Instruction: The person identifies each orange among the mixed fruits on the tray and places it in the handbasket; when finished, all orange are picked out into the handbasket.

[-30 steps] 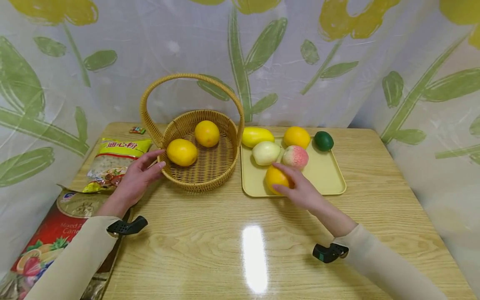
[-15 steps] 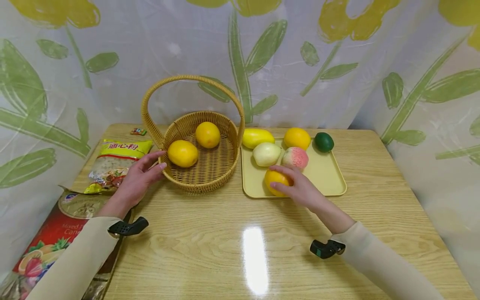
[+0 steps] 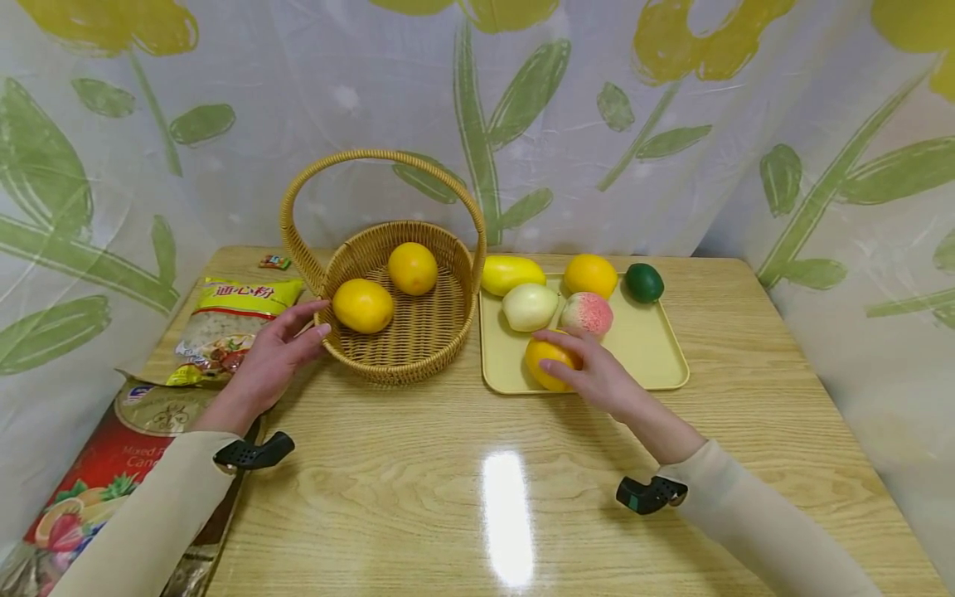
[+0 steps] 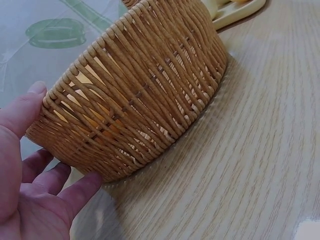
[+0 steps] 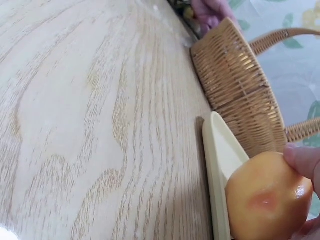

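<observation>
My right hand (image 3: pixel 603 377) curls its thumb and fingers round an orange (image 3: pixel 550 361) at the near edge of a pale yellow tray (image 3: pixel 645 365). In the right wrist view this orange (image 5: pixel 267 197) shows a reddish spot, thumb against its side. My left hand (image 3: pixel 270 356) touches the outer left side of a wicker basket (image 3: pixel 418 365). The left wrist view shows its thumb (image 4: pixel 31 107) at the basket rim and its fingers stretched along the wall below. Inside the basket lie two orange-yellow fruits, one oval (image 3: pixel 363 306) and one rounder (image 3: pixel 413 269).
The tray also carries a yellow mango-like fruit (image 3: pixel 513 274), a pale green pear (image 3: pixel 530 308), a pink peach (image 3: pixel 588 314), another orange (image 3: pixel 590 274) and a dark green fruit (image 3: pixel 644 283). Food bags (image 3: pixel 231 323) lie left; the tall handle (image 3: pixel 384 154) arches over the basket.
The right hand's fingers have settled closer round the orange, which has shifted very slightly left. The left hand stays at the basket, and the other fruits keep their places.
</observation>
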A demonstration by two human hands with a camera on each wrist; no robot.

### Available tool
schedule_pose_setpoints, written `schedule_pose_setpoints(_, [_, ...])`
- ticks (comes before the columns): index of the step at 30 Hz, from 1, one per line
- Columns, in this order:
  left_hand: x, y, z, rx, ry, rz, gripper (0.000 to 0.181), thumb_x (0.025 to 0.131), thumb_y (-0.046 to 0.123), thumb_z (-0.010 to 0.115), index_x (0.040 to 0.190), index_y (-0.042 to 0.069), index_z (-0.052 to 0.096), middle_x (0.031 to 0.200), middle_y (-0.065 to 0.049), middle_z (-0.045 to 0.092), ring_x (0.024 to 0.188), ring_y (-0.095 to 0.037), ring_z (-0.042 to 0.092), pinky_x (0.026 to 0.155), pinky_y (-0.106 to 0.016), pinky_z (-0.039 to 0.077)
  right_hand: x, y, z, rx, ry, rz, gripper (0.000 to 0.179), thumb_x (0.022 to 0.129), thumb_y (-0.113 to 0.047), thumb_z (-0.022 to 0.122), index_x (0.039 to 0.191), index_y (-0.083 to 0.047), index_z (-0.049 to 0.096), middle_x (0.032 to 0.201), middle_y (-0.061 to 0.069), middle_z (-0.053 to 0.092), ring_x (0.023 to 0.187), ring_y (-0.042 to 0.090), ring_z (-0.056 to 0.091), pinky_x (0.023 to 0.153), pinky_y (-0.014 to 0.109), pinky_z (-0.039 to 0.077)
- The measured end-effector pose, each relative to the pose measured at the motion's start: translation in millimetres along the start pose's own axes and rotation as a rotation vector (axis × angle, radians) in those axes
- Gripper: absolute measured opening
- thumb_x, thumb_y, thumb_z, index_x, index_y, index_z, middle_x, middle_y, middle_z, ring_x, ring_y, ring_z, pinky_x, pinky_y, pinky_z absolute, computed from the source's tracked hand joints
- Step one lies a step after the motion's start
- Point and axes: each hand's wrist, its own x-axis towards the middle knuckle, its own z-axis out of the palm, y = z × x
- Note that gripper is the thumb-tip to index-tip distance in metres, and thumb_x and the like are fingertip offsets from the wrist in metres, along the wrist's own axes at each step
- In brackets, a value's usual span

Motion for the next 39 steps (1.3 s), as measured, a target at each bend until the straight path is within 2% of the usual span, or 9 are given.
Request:
schedule_pose_setpoints(6, [-0.5,0.9,0.7,0.007,0.004,0.002,0.058,0.099,0.029,0.058,0.149,0.008,0.038,0.160,-0.017,0.018,0.125,-0.008,0.043,0.090,-0.020,0.052,-0.2,0,1,0.005,0.010,0.001,0.042,0.097,-0.023,0.064,0.137,-0.016,0.058,0.143,0.019,0.042,0.131,0.040,0.035,0.110,0.061,0.023])
schedule_pose_setpoints(12, [-0.2,0.0,0.2,0.011,0.003,-0.007,0.059,0.099,0.030,0.058,0.150,0.008,0.036,0.160,-0.016,0.017,0.130,-0.014,0.041,0.090,-0.020,0.052,-0.5,-3,1,0.015,0.009,0.012,0.042,0.097,-0.025,0.064,0.137,-0.017,0.058,0.141,0.017,0.045,0.129,0.038,0.037,0.109,0.059,0.025])
schedule_pose_setpoints(18, [1.9,-1.3,-0.6,-0.033,-0.006,0.006,0.057,0.099,0.026,0.059,0.150,0.008,0.037,0.160,-0.017,0.017,0.127,-0.011,0.042,0.091,-0.021,0.052,-2.1,-14,-2,0.028,-0.010,-0.010,0.042,0.096,-0.025,0.064,0.138,-0.018,0.058,0.137,0.014,0.048,0.126,0.035,0.040,0.108,0.057,0.028])
schedule_pose_setpoints(25, [0.5,-0.8,0.5,-0.056,-0.004,0.006,0.057,0.099,0.026,0.059,0.149,0.007,0.038,0.159,-0.018,0.018,0.122,-0.008,0.045,0.090,-0.021,0.052,-0.3,-38,-7,0.055,-0.040,-0.141,0.043,0.097,-0.021,0.063,0.139,-0.014,0.057,0.141,0.006,0.051,0.132,0.028,0.041,0.111,0.051,0.030])
schedule_pose_setpoints(32, [0.4,1.0,1.4,-0.040,-0.006,0.008,0.057,0.099,0.027,0.059,0.149,0.007,0.038,0.159,-0.019,0.017,0.122,-0.008,0.045,0.092,-0.021,0.051,3.6,-70,-11,0.101,-0.038,-0.140,0.043,0.098,-0.026,0.062,0.141,-0.024,0.055,0.145,0.003,0.044,0.134,0.024,0.038,0.111,0.049,0.032])
schedule_pose_setpoints(39, [0.0,1.6,1.1,-0.021,-0.007,0.004,0.058,0.100,0.028,0.058,0.149,0.008,0.037,0.159,-0.018,0.015,0.129,-0.016,0.041,0.093,-0.022,0.050,25.2,-98,-7,0.130,-0.076,-0.148,0.045,0.098,-0.032,0.061,0.142,-0.028,0.053,0.143,-0.008,0.048,0.131,0.015,0.040,0.108,0.041,0.037])
